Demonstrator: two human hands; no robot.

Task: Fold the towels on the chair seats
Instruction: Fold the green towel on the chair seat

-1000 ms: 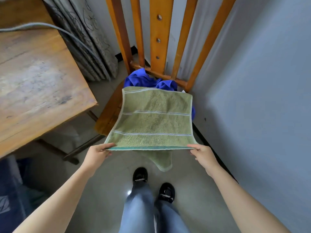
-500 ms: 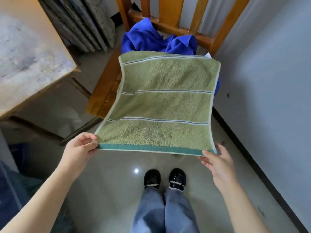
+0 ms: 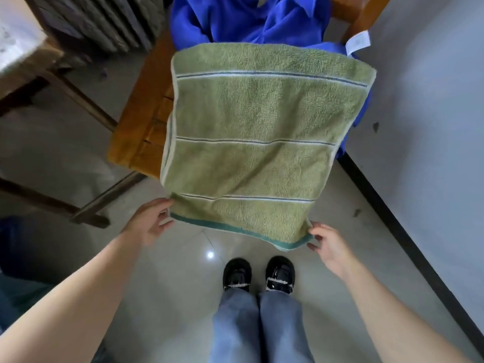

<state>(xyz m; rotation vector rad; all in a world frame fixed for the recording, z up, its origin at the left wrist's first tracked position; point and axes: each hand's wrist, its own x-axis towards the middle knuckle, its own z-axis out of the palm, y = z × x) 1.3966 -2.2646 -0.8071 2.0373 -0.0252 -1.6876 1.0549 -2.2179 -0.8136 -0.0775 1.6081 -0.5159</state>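
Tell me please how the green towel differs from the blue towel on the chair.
The green towel is spread smooth, while the blue towel lies crumpled. The green one is striped with a teal border; the blue one is plain. The left hand and right hand hold the green one; nothing holds the blue. Both lie over the chair seat.

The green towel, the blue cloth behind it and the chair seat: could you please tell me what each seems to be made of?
The green towel looks like looped cotton terry: a matte, nubby pile with flat woven stripes and a teal hem band. The blue cloth seems a smoother, softer fabric, perhaps microfibre; its folds show a slight sheen. The chair seat looks like varnished wood, orange-brown and slatted.
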